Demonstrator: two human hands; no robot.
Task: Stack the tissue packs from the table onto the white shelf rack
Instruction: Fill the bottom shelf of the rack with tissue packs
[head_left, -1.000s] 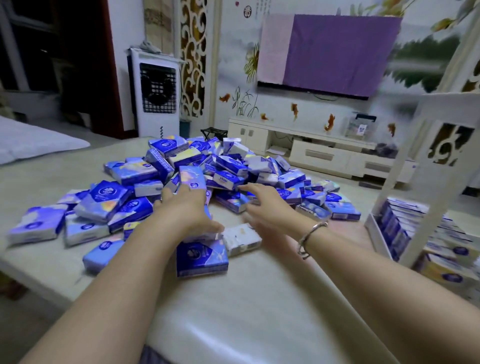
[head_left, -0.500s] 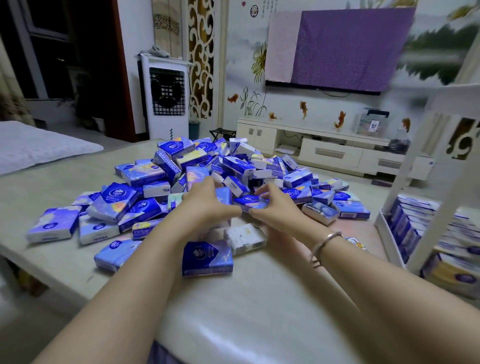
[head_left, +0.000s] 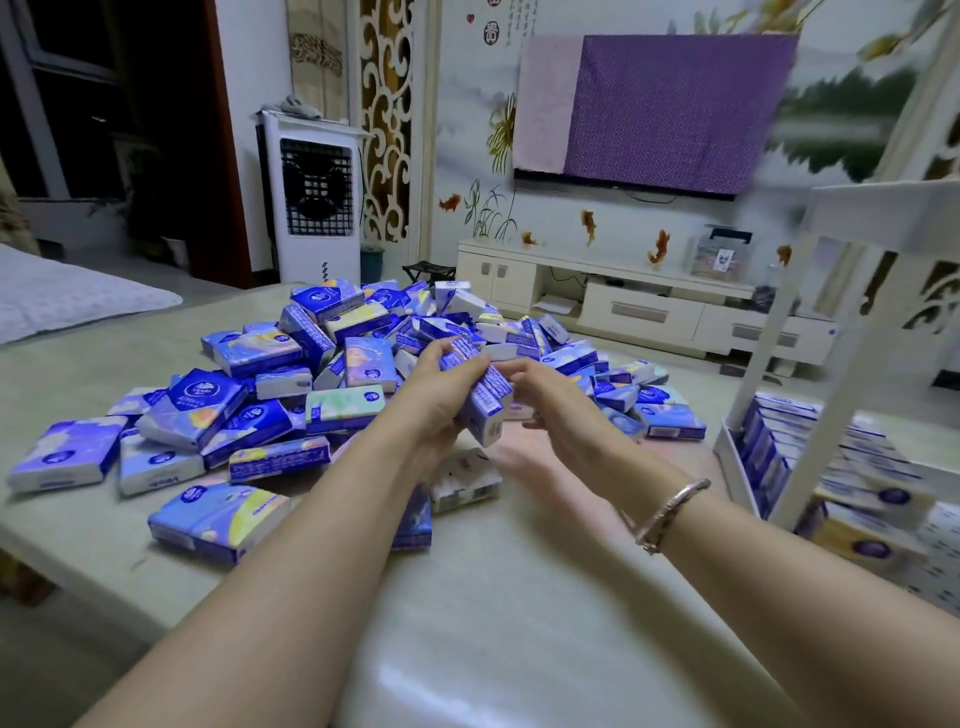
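A pale, glossy table (head_left: 519, 649) fills the lower half of the frame, its near edge catching a soft glare. A loose heap of blue tissue packs (head_left: 322, 374) sprawls across its centre and left, some flat, some tilted on one another. Just above the middle of the frame both hands meet over the heap: the left hand (head_left: 431, 400) curls round a small bundle of packs (head_left: 483, 400) held on edge, and the right hand (head_left: 550, 400), a bracelet (head_left: 670, 514) on its wrist, pinches the same bundle from the other side. At the right edge stands the white shelf rack (head_left: 831, 332), its lower tier already lined with packs (head_left: 779, 441) (blurred there, so the count is unclear). Beyond the table, in the upper right, a purple cloth (head_left: 675, 104) covers a wall-mounted screen above a low white cabinet (head_left: 649, 306). A white air cooler (head_left: 311, 197) stands in the upper left, beside a carved cream screen (head_left: 387, 119).
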